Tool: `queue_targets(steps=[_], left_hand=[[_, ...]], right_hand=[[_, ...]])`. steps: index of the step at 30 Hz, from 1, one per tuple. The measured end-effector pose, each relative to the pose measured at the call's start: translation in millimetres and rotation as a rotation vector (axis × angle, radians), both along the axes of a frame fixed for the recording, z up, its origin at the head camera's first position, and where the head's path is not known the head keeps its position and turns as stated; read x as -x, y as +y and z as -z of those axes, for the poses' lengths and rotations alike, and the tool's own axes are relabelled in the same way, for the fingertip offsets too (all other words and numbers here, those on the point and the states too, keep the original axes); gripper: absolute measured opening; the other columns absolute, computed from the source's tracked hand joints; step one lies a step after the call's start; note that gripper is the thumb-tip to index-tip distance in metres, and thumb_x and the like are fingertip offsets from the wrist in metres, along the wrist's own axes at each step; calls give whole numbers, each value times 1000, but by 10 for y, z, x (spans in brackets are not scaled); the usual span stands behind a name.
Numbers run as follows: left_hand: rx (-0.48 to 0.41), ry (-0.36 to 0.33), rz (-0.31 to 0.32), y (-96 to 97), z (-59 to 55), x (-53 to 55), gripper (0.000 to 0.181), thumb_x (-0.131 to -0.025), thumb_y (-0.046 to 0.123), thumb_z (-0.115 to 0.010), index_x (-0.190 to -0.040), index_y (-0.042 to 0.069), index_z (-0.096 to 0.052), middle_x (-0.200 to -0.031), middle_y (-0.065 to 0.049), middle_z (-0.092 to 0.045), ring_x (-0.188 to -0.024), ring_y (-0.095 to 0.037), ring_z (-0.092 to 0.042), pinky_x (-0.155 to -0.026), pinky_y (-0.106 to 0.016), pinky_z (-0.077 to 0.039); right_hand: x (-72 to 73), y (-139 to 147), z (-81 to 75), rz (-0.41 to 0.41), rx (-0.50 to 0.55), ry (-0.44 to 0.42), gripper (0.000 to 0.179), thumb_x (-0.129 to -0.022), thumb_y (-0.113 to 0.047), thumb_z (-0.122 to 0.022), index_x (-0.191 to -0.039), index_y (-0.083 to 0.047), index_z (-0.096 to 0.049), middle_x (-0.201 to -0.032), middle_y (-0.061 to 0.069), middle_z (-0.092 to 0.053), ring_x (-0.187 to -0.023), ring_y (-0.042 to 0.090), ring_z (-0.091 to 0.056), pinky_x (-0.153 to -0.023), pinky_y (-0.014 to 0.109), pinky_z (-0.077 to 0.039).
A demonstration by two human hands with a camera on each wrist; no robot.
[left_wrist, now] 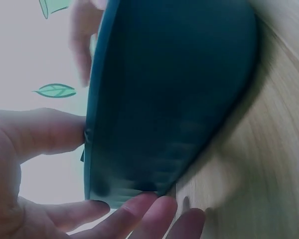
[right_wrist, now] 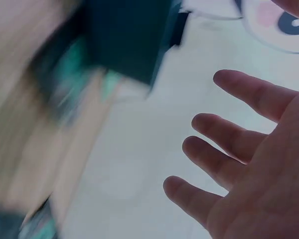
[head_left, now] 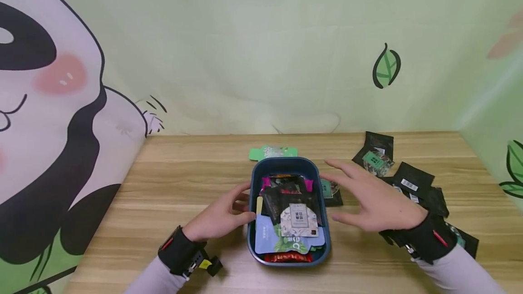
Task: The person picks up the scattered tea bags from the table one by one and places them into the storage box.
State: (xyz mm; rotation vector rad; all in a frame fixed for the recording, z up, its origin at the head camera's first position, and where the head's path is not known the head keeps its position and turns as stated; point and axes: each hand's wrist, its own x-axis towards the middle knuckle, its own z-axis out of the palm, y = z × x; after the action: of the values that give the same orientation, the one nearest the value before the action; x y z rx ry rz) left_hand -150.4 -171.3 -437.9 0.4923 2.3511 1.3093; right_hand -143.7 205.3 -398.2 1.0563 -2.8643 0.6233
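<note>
A dark blue bin (head_left: 286,159) with rounded corners stands on the table, filled with packets. On top lies a black sachet with a white label (head_left: 299,221). Beneath it are a light blue packet (head_left: 266,236) and, at the near end, a shiny red wrapper (head_left: 286,257). My left hand (head_left: 220,214) rests against the bin's left side. In the left wrist view its thumb (left_wrist: 55,132) touches the rim and the fingers reach along the outer wall. To the right of the bin, my right hand (head_left: 377,196) is spread with nothing in it, apart from the wall.
Several black sachets (head_left: 413,178) lie scattered on the right of the wooden table (head_left: 184,162). One black-and-green sachet (head_left: 333,194) lies close by the bin's right side. Behind the bin is a green flattened packet (head_left: 273,151). A printed cloth backdrop (head_left: 204,58) rises behind the table.
</note>
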Motion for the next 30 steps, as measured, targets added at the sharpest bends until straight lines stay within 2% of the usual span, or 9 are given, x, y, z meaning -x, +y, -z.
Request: queue_targets(steps=[5, 10, 15, 19, 24, 27, 30], left_hand=[[-37, -31, -8, 0, 6, -7, 77, -91, 26, -67, -158, 13, -30, -134, -12, -57, -116, -28, -58, -91, -40, -52], [-108, -87, -15, 5, 11, -14, 77, -91, 20, -67, -158, 12, -30, -136, -18, -54, -115, -32, -59, -80, -37, -56], [-160, -120, -24, 30, 2, -35, 78, -91, 18, -67, -158, 10, -29, -138, -23, -51, -110, -33, -61, -76, -41, -57], [-182, -130, -34, 29, -25, -55, 78, -90, 18, -68, -157, 10, -30, -139, -24, -50, -109, -33, -60, -76, -44, -57], [-140, -111, -32, 21, -30, -60, 75, -90, 22, -68, -156, 12, -33, -138, -20, -52, -115, -34, -58, -78, -43, -56], [-116, -112, -34, 16, -25, -54, 74, -91, 24, -67, -156, 14, -34, -136, -18, -53, -117, -34, -56, -78, -42, -55], [-136, -149, -42, 14, -16, -42, 74, -91, 24, -67, -156, 14, -33, -134, -18, -53, -117, -34, -56, -78, -42, -56]], right_hand=[[18, 602, 130, 104, -92, 13, 81, -84, -63, -63, -149, -16, -48, -158, 12, -32, -140, 34, -36, -103, 55, -40], [56, 1131, 292, 148, -67, 32, 78, -83, -52, -71, -142, -5, -53, -149, 23, -40, -129, 45, -43, -94, 61, -42], [169, 1504, 400, 210, -83, 53, 78, -80, -45, -76, -139, 2, -53, -141, 30, -44, -122, 48, -47, -91, 62, -44], [307, 1679, 425, 267, -158, 10, 86, -78, -49, -76, -139, 6, -50, -137, 35, -45, -120, 51, -47, -92, 65, -42], [410, 1766, 461, 357, -285, -109, 105, -75, -65, -71, -141, 12, -44, -134, 38, -45, -116, 51, -50, -92, 64, -44], [442, 1796, 486, 373, -308, -131, 109, -72, -68, -72, -141, 12, -44, -130, 37, -48, -110, 47, -54, -88, 61, -47], [482, 1812, 496, 364, -309, -124, 108, -69, -66, -75, -139, 12, -46, -126, 37, -49, -105, 45, -56, -85, 60, -48]])
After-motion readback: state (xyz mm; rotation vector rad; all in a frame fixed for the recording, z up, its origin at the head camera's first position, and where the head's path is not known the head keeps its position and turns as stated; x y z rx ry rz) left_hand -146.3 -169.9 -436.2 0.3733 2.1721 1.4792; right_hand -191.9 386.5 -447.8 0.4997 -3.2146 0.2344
